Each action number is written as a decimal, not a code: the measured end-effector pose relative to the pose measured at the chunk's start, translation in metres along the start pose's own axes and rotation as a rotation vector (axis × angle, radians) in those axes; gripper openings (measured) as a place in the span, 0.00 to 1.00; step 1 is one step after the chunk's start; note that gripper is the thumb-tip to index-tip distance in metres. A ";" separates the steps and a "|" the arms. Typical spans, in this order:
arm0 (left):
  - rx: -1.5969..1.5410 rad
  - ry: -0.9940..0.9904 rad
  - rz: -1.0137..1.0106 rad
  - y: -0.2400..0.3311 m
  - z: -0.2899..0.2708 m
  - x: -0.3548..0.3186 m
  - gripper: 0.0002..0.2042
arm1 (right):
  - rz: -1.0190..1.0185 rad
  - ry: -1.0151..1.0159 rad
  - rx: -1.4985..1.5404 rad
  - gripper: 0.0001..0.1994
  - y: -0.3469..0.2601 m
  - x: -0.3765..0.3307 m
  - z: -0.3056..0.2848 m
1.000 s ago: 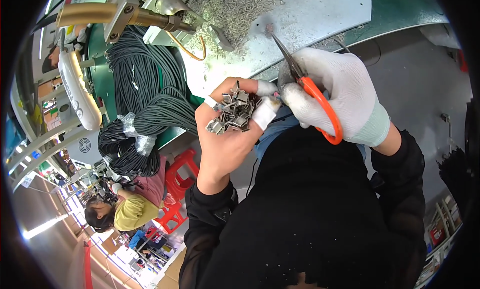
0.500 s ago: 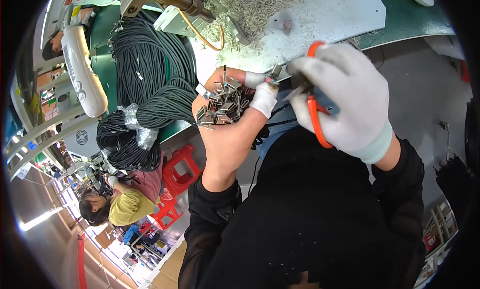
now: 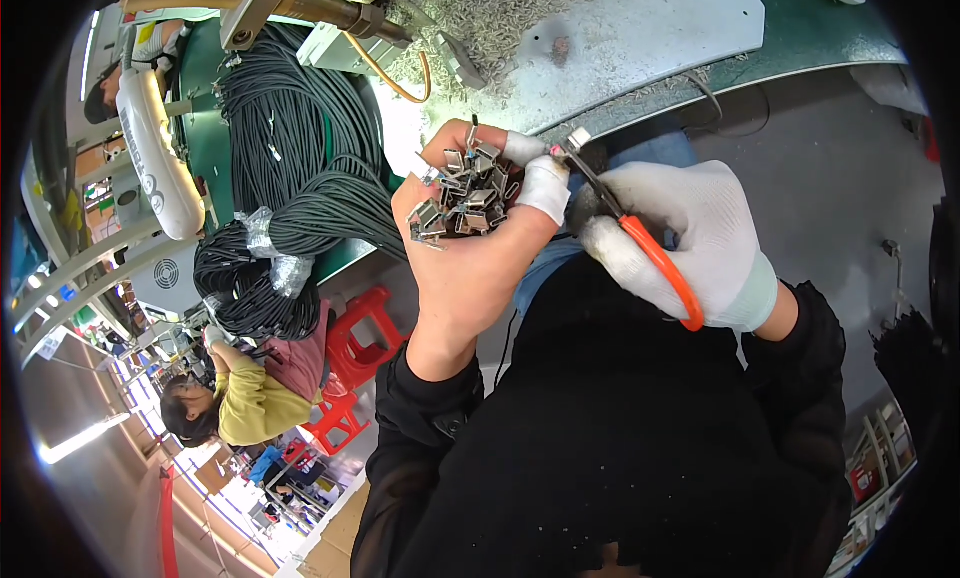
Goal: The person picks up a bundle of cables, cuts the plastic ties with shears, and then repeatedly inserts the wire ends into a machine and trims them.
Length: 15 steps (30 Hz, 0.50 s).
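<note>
My left hand (image 3: 465, 288), bare but for white wraps on the thumb and a finger, holds a bunch of cable ends with silver metal connectors (image 3: 468, 198). Its wrapped thumb and finger pinch one end, and a small pale connector (image 3: 579, 137) sticks out just beyond them. In a white glove, my right hand (image 3: 700, 223) grips a pair of orange-handled pliers (image 3: 664, 261). Their dark, narrow jaws reach the pinched end beside the left thumb; the exact contact is too small to make out.
Thick coils of black cable (image 3: 300, 128) lie on the green table at left. Small metal bits (image 3: 500, 28) are heaped on a white board (image 3: 660, 28) beneath a metal machine arm (image 3: 330, 8). A white lamp (image 3: 160, 153), red stools (image 3: 355, 343) and a co-worker (image 3: 250, 408) are at left.
My right hand has lowered and turned, bringing the plier jaws onto the pinched end. The handles have drawn closer together. My left hand has shifted slightly right.
</note>
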State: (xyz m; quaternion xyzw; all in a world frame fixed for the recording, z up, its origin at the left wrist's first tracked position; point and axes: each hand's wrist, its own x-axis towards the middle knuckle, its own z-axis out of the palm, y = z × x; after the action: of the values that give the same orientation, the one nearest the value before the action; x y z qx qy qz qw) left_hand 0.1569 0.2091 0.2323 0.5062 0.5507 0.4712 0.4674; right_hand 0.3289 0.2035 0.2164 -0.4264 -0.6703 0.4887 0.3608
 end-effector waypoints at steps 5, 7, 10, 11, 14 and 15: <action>0.039 0.001 -0.023 0.000 0.002 0.002 0.08 | -0.197 0.189 -0.316 0.06 0.013 0.006 0.007; 0.054 0.001 -0.034 -0.003 0.000 0.002 0.08 | -0.242 0.211 -0.407 0.06 0.014 0.008 0.007; 0.048 -0.032 -0.127 -0.003 -0.005 0.006 0.07 | 0.098 -0.086 0.002 0.07 0.012 0.010 0.004; 0.044 -0.051 -0.173 -0.003 -0.008 0.009 0.07 | 0.102 -0.086 0.001 0.07 0.012 0.010 0.004; -0.092 -0.052 -0.254 -0.022 -0.029 0.016 0.08 | 0.174 -0.151 0.192 0.09 0.013 0.014 0.004; -0.159 -0.052 -0.292 -0.030 -0.038 0.020 0.08 | 0.174 -0.157 0.193 0.09 0.014 0.017 0.003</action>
State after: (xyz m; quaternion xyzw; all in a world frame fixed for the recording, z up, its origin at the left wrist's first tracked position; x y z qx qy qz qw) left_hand 0.1143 0.2255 0.2059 0.3943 0.5671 0.4271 0.5835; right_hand 0.3226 0.2200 0.2032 -0.4068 -0.6069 0.6119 0.3029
